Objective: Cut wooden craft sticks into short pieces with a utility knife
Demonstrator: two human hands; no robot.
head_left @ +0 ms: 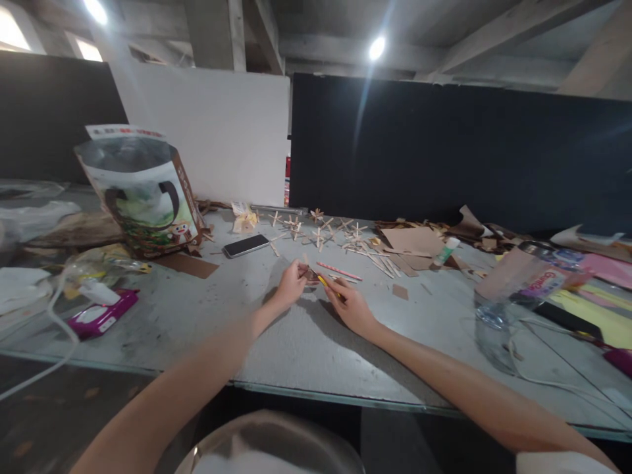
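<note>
My right hand is closed around a yellow craft knife, its thin grey tip pointing towards my left hand. The fingers of my left hand are pinched together close to that tip. What they hold is too small to make out; a small brownish piece shows between the hands. Just beyond lie a red-and-white striped paper straw and several thin pale sticks. Farther back, several star-shaped pieces of crossed sticks stand on the grey table.
A phone lies left of the stars, near a large printed bag. Cardboard pieces and a glue stick are at the back right. Nearer are a purple glue gun on the left and a clear bottle on the right.
</note>
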